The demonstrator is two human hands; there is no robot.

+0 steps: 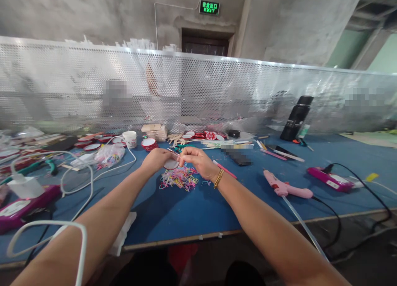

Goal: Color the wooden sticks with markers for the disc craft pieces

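Observation:
My left hand (pixel 156 159) is closed on a small round white disc (pixel 171 165), held out over the blue table. Right beside it, my right hand (pixel 198 159), with a gold bracelet (pixel 218 179) at the wrist, has thumb and finger pinched together near the disc. What sits in that pinch is too small to name. Just below both hands lies a loose pile of colourful rubber bands (pixel 179 179). Behind them are a stack of red-rimmed white discs (pixel 149 144) and green-handled pliers (pixel 182 146), partly hidden by my fingers.
A pink glue gun (pixel 287 187) with a clear glue stick lies at right, near a purple power strip (pixel 330 178). A black bottle (pixel 297 118) stands farther back. White cable loops (pixel 92 176) cross the left side. A paper cup (pixel 129 139) stands before the perforated metal screen (pixel 217 95).

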